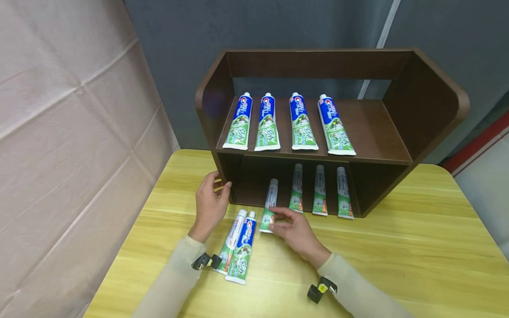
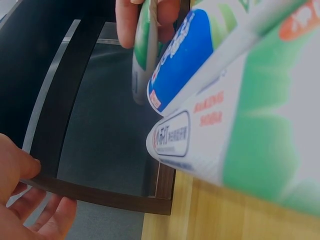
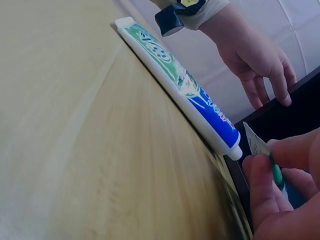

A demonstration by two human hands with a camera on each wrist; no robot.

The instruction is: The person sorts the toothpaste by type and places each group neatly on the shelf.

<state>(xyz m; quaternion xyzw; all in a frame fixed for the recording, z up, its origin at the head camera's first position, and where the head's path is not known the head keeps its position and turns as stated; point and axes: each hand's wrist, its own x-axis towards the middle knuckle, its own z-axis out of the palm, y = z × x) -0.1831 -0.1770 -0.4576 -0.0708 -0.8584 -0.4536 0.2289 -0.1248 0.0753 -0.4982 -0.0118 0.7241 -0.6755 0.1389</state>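
Note:
My right hand (image 1: pixel 296 232) pinches the crimped lower end of a green-and-white toothpaste tube (image 1: pixel 271 198). The tube's cap end reaches into the lower level of a dark brown two-level shelf (image 1: pixel 318 156). With thumb and fingers on either side, my left hand (image 1: pixel 211 205) grips the left side panel's edge, also seen in the left wrist view (image 2: pixel 100 196). Between the forearms, a blue-and-green Crest tube (image 1: pixel 243 249) lies against another green-and-white tube (image 1: pixel 232 240) on the table. That Crest tube (image 3: pixel 185 90) appears in the right wrist view too.
Several Crest tubes (image 1: pixel 270 121) lie side by side on the upper level, caps toward the back. Three green-and-white tubes (image 1: pixel 320 190) lie in the lower level, right of the pinched one. The wooden table (image 1: pixel 429 247) extends right; a pale cloth wall (image 1: pixel 79 132) stands left.

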